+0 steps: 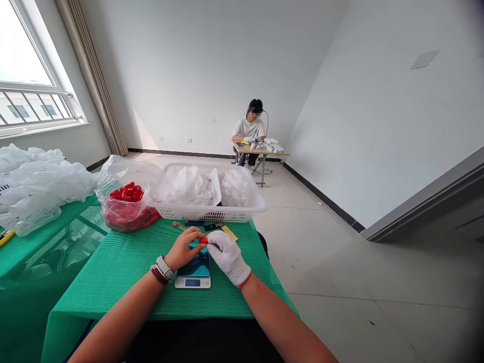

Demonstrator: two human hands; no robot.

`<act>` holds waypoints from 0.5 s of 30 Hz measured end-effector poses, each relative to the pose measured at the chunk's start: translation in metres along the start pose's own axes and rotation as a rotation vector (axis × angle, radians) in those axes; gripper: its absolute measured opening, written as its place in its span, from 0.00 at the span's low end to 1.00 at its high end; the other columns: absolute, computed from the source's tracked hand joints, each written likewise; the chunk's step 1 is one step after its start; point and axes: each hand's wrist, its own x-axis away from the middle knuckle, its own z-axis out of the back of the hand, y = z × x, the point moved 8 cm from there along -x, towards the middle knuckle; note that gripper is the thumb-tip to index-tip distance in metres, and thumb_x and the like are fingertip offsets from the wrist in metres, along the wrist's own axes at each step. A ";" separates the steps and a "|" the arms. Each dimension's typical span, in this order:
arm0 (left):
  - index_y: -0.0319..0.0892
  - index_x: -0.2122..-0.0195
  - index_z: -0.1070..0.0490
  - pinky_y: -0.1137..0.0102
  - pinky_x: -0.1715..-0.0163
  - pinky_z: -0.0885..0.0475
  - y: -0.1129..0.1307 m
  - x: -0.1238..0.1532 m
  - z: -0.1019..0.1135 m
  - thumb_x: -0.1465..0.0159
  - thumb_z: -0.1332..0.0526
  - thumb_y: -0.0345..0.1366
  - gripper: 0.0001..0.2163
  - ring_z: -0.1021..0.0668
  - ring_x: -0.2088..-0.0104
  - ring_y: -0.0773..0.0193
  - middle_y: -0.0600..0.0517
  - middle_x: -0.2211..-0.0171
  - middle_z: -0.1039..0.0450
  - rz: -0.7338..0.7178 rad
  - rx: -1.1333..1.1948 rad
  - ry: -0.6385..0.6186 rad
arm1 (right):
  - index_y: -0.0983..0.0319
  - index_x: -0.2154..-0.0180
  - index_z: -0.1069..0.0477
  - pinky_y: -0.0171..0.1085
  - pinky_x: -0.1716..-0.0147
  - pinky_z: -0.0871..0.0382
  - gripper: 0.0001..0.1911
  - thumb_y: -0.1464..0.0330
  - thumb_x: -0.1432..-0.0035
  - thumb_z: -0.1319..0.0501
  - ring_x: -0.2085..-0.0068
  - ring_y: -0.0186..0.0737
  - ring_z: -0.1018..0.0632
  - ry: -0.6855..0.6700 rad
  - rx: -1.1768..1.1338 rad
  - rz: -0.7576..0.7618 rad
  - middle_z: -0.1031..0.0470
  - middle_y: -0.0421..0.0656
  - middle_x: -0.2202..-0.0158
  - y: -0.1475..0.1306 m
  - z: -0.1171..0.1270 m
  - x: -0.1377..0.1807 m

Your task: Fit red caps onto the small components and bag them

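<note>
Your bare left hand [183, 248] and gloved right hand [226, 256] pinch a red piece [203, 240] above the digital scale [192, 269], green tablecloth edge [270, 272] near at right.

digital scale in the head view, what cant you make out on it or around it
From the head view:
- Readout of the digital scale: too small and blurred to read.
- Red piece: mostly hidden by the bare left hand and gloved right hand, so its shape is unclear.
- Black item: partly hidden by the hands.
- Yellow item: cut off by the left edge.
</note>
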 end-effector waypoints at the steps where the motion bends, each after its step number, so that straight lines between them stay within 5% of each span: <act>1: 0.42 0.59 0.28 0.66 0.57 0.30 -0.001 0.000 -0.001 0.34 0.41 0.38 0.07 0.27 0.59 0.60 0.48 0.60 0.30 0.004 0.000 -0.006 | 0.60 0.62 0.28 0.39 0.57 0.29 0.04 0.71 0.38 0.41 0.59 0.39 0.25 0.001 0.005 0.000 0.27 0.44 0.62 0.000 0.000 0.000; 7: 0.40 0.68 0.31 0.68 0.65 0.33 -0.008 -0.001 -0.010 0.29 0.52 0.39 0.15 0.30 0.69 0.64 0.51 0.70 0.32 0.057 -0.038 -0.080 | 0.60 0.65 0.29 0.39 0.56 0.30 0.03 0.70 0.38 0.42 0.60 0.39 0.25 -0.020 0.051 0.021 0.27 0.43 0.63 0.000 -0.003 0.001; 15: 0.41 0.60 0.30 0.69 0.63 0.31 -0.003 -0.001 -0.003 0.34 0.41 0.39 0.07 0.28 0.61 0.62 0.48 0.60 0.31 0.036 0.017 -0.039 | 0.60 0.63 0.28 0.38 0.57 0.30 0.04 0.71 0.37 0.42 0.59 0.39 0.25 -0.023 0.008 -0.002 0.26 0.44 0.62 0.001 -0.002 0.000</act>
